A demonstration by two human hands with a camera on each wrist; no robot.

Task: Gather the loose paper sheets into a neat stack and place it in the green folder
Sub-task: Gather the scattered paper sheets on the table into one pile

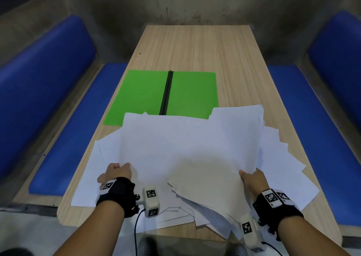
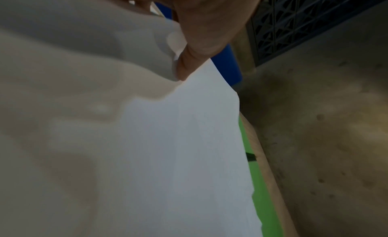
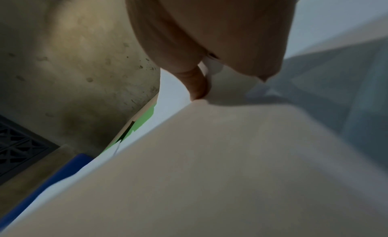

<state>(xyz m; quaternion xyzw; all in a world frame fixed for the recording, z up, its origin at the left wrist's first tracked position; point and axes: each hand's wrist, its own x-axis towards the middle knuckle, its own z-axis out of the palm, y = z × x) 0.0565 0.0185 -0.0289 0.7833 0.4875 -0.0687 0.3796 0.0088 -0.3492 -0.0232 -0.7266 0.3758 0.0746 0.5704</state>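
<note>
I am gripping the messy pile of loose white paper sheets (image 1: 187,148) at both near sides: my left hand (image 1: 115,174) is pinching its left edge and my right hand (image 1: 253,180) its right edge. The sheets are fanning out unevenly over the pale wooden table (image 1: 195,48), so squaring is only beginning. The flat green folder with a black spine (image 1: 140,93) is lying open just beyond, its near edge under the sheets, still waiting for them.

Hand: my left hand (image 2: 210,25) pinches the paper (image 2: 168,149) at its edge, one finger (image 2: 189,64) lying along it.
Paper: fills most of the view.
Folder (image 2: 260,199): green strip past the paper, on the table (image 2: 270,182).
Bench (image 2: 226,66): blue, beyond.
</note>
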